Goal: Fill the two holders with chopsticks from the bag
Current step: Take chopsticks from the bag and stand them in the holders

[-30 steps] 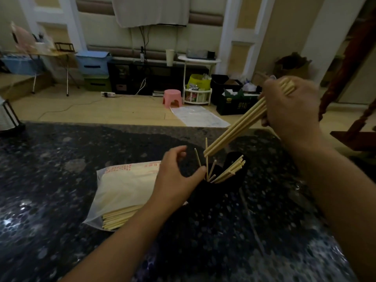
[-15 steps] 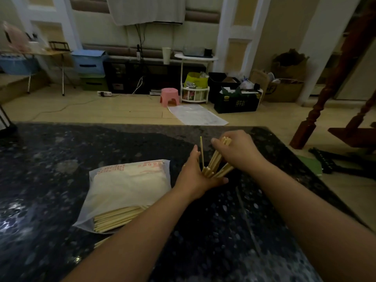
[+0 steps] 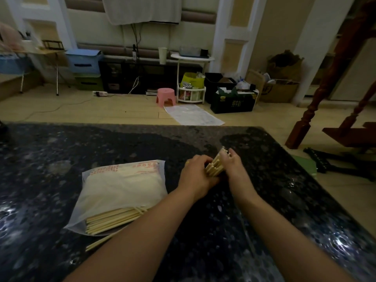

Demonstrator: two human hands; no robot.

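Gathering a bundle of chopsticks (image 3: 215, 166) between them, the left hand (image 3: 196, 176) and right hand (image 3: 234, 166) meet near the middle of the dark speckled worktop (image 3: 61, 151). Both sets of fingers curl round the sticks, left at 9 o'clock of the bundle, right at 3 o'clock. The holders beneath are hidden by the hands. The bag (image 3: 120, 190) lies at 8 o'clock of the hands, its open end toward 6 o'clock, with more chopsticks poking out. One loose chopstick (image 3: 101, 242) lies just beside the bag's mouth.
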